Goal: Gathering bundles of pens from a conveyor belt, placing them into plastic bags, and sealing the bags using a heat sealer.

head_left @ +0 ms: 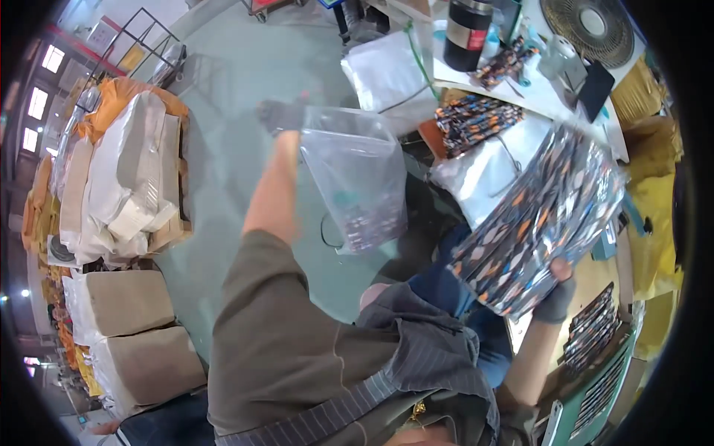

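My left hand [281, 117], in a grey glove and blurred by motion, stretches out ahead and grips the rim of a large clear plastic bag [353, 167]. The bag hangs with its mouth wide; small dark patterned pieces [375, 227] show in its lower part. On the right, my right hand [556, 293], in a grey glove with bare fingertips, holds a thick bundle [539, 223] by its near end. Long thin strips, black with orange, white and blue, make up this bundle, and shiny clear plastic covers it. Bag and bundle are apart.
More patterned strips [476, 123] lie by a white table [513, 89] with a black tumbler [467, 37] and a fan [591, 22]. Clear plastic sheets [387, 70] sit nearby. Cardboard boxes [130, 301] and white wrapped packages [126, 163] are stacked at left. Strips [591, 327] also lie at lower right.
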Tool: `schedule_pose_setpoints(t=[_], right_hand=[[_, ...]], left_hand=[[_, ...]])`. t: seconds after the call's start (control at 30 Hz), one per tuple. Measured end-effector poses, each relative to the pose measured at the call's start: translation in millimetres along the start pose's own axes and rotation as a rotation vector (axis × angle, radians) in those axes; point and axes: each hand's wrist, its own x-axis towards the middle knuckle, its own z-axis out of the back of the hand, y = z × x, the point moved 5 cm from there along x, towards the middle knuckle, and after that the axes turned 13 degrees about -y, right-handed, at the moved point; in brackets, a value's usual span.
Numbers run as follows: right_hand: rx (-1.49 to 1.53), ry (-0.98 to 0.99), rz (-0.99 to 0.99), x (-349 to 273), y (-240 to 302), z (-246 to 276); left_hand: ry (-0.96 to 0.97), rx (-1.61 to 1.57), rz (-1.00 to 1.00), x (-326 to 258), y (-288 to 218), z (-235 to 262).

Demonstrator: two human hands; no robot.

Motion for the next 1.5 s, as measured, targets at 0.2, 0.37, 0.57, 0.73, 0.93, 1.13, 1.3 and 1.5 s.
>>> schedule_pose_setpoints(t=[0.2,0.37,0.57,0.73,0.93,1.13,1.3,1.5], right_hand=[[-0.397,0.281,0.494,6.0,67.7,-158.4],[-0.243,0.513,0.452,-0.3,45.9,-285.5],[-0.590,0.722,1.146,26.4,-135.5,-327.3],[-1.181,1.032,0.823,8.3,-192.8,-286.7],[-1.088,0.680,0.838,-15.7,-112.2,-263.6],[-0.931,0.840,1.147,-13.0,-211.4,-228.9],[-1.574,1.263,0.608,39.6,-294.1,-207.8],[-1.685,1.104,0.229,118.0,-263.7,-182.1]], left_hand=[[0.870,-0.784,0.835,-38.5,99.6,-102.6],[0.787,-1.112,0.819,-77.6,63.5,-21.3],[0.774,-1.110,0.610,-117.3,78.0,104.5],[0.545,-1.024,0.663,-163.4,121.4,150.0],[0.570,-1.172,0.793,-178.5,129.6,156.9],[0.528,-1.323,1.110,-202.2,114.6,177.8],[0.431,-1.164,0.899,-188.9,131.7,210.8],[0.428,-1.301,0.770,-177.3,112.5,232.4]])
